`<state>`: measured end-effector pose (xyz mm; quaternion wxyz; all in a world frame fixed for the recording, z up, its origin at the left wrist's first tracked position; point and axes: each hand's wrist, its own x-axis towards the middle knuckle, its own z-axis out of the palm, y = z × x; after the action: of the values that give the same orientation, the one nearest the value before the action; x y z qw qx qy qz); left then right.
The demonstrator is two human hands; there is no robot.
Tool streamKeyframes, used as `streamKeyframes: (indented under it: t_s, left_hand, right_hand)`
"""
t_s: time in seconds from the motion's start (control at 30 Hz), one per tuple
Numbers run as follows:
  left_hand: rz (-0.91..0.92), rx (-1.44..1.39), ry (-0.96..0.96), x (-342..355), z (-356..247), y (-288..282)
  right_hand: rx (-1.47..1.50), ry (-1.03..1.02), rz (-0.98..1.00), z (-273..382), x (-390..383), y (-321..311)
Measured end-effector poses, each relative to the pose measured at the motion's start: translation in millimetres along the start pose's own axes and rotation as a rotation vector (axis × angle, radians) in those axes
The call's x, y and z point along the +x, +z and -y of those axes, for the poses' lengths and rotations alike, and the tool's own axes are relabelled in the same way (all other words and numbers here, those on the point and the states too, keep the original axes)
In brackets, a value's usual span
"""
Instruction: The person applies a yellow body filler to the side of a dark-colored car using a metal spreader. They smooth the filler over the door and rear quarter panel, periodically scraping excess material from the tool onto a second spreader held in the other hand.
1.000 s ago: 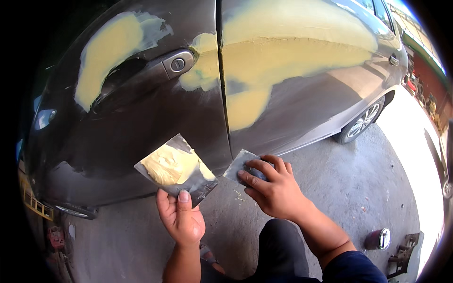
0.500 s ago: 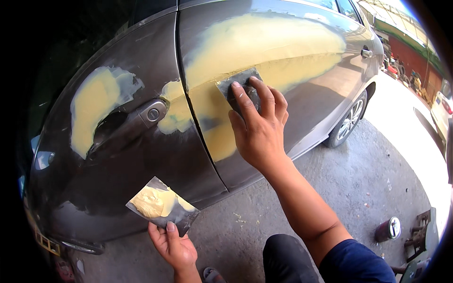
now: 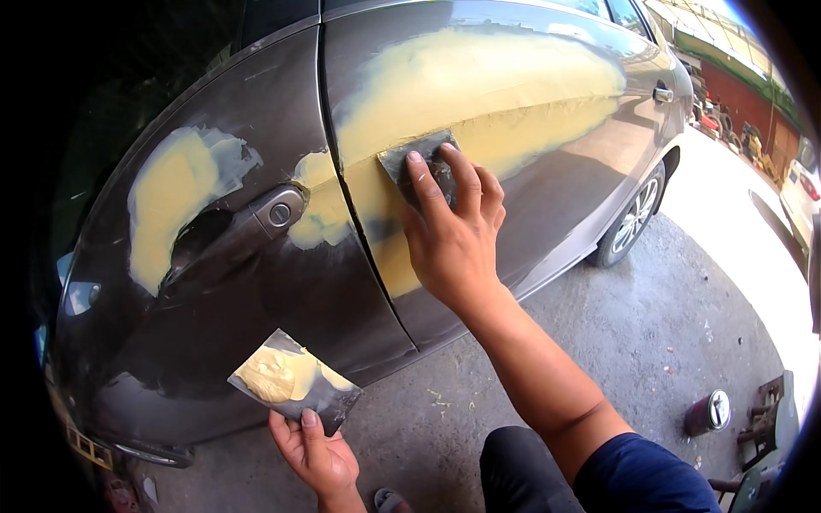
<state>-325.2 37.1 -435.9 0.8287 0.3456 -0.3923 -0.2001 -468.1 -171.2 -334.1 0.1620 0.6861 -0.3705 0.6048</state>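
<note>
Against the rear door of a dark brown car (image 3: 256, 359), my right hand (image 3: 457, 227) presses a dark, flat spreader (image 3: 436, 171) with its fingers on the back. The spreader's upper edge touches a broad yellow patch of body filler (image 3: 479, 77) that covers much of this door. Lower down, my left hand (image 3: 318, 457) pinches the bottom corner of a second dark flat plate (image 3: 316, 402). On that plate sits a creamy mound of yellow filler (image 3: 272, 372). More filler surrounds the front door's handle (image 3: 278, 212), left of the door gap.
A rear wheel (image 3: 633, 214) shows at the right. On the grey concrete floor (image 3: 547, 359) stand a small can (image 3: 708, 414) and, beside it, a dark stool-like object (image 3: 770, 419). Farther back, a white vehicle (image 3: 804, 188) is parked near a red wall (image 3: 744, 107).
My right hand has slid the spreader slightly left along the door, toward the door gap. My left hand and its plate have barely moved.
</note>
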Motion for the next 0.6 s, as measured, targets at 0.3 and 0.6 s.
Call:
streamKeyframes:
  t_s: [0.3,0.6]
  left_hand:
    - [-0.029,-0.03,0.005,1,-1,2]
    - [-0.024,-0.035,0.003,0,-2,2]
  right_hand:
    - [-0.038,-0.019,0.014,5,1,-2]
    - [-0.036,-0.013,0.055,11,5,-22]
